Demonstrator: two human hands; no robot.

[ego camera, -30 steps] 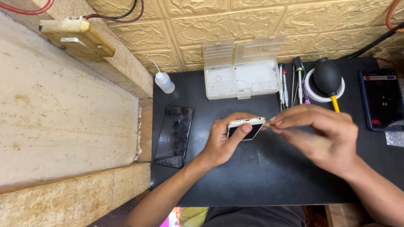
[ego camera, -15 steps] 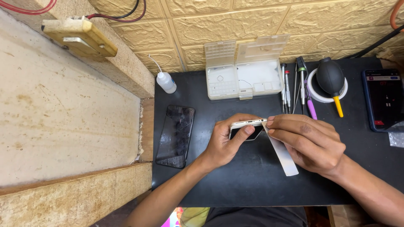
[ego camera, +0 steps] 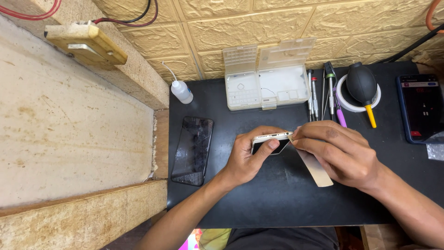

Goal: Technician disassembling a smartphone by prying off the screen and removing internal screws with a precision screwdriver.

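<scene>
Tan embossed wall panels [ego camera: 277, 23] back a black work mat [ego camera: 259, 194], with a pale stone ledge [ego camera: 69, 125] along its left side. On the mat's left part lies a cracked phone screen [ego camera: 193, 150], long axis running away from the viewer. Against the wall sits an open clear parts box [ego camera: 268, 78], with a small white dropper bottle [ego camera: 181, 90] to its left and a row of screwdrivers [ego camera: 319, 92] to its right. Further right, a black air blower [ego camera: 361, 85] rests on a white tape roll [ego camera: 344, 99], and a lit phone [ego camera: 420, 109] lies near the mat's right edge.

At the mat's centre, the left hand [ego camera: 249, 155] is closed around a white-edged smartphone [ego camera: 272, 139], held on edge, long axis left to right, its port edge facing up. The right hand [ego camera: 342, 150], fingers curled, pinches a thin flat metal pry blade [ego camera: 314, 166] whose tip meets the phone's right end; the blade slants down to the right.
</scene>
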